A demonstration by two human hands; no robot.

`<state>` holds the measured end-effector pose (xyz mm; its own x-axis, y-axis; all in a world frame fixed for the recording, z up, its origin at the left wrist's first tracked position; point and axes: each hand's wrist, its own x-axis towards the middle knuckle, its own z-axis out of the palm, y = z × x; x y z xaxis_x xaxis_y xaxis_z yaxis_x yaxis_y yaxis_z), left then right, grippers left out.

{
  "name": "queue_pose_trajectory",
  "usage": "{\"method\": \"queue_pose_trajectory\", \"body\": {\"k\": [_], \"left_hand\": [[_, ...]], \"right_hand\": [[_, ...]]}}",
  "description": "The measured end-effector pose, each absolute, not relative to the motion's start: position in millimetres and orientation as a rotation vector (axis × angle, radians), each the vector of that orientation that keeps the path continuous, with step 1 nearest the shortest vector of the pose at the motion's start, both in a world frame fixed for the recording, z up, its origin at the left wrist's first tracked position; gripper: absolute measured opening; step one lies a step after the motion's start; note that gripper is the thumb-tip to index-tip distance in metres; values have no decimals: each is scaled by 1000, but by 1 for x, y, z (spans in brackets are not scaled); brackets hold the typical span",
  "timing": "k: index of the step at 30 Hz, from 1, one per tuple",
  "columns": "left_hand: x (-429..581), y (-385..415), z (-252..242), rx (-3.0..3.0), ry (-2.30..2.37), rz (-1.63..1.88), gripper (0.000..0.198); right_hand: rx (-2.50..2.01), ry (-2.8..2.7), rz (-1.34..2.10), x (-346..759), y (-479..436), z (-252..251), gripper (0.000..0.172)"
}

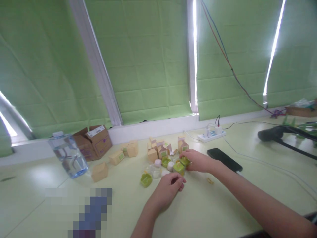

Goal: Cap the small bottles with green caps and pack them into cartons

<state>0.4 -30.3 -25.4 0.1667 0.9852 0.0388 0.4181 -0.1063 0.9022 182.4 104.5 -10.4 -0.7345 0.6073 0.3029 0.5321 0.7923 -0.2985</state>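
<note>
My right hand (196, 160) has its fingers closed round the edge of a small green and clear plastic piece (185, 161) in the pile. Right beside that piece sits another green plastic container (178, 168). My left hand (170, 185) lies low over the table just in front of the pile, fingers loosely curled in, with nothing visible in them. Near it are a green tray-like piece (146, 179), clear plastic parts (156, 171), a small white piece (170, 166) and a pinkish-white one (158, 163). Behind these stand several small beige cartons (162, 151).
More beige cartons (99, 172) lie left, near a large water bottle (70, 157) and an open cardboard box (95, 143). A black phone (224, 159), a white power strip (211, 135) and cables are right. A small yellowish bit (210, 180) lies below my right wrist.
</note>
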Motion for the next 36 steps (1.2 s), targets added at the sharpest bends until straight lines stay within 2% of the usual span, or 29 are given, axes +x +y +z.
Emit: {"method": "queue_pose_trajectory", "body": {"k": [5, 9, 12, 16, 19, 21, 24, 28, 36], "left_hand": [[-1, -31, -26, 1655, 1372, 899, 27], [-1, -33, -23, 1665, 1355, 904, 24], [-1, -35, -22, 1679, 1355, 910, 24], [-1, -35, -24, 1667, 1368, 915, 22], [-2, -31, -26, 1648, 1351, 931, 22], [-3, -29, -27, 1616, 1326, 950, 24], [-3, -24, -28, 1572, 1306, 976, 24], [-3, -21, -29, 1576, 1302, 958, 24], [-2, -20, -31, 1603, 1296, 970, 26]], "right_hand": [[-871, -2509, 312, 192, 102, -3, 48], [-774, -2169, 773, 205, 113, 7, 53], [-690, -1712, 1247, 206, 121, 10, 46], [-339, -836, 1779, 190, 124, 0, 33], [-183, -288, 1892, 173, 119, -15, 23], [-200, -133, 1891, 166, 115, -23, 19], [-346, -322, 1860, 167, 112, -26, 12], [-501, -485, 1743, 175, 113, -24, 14], [-583, -747, 1860, 160, 109, -22, 42]]}}
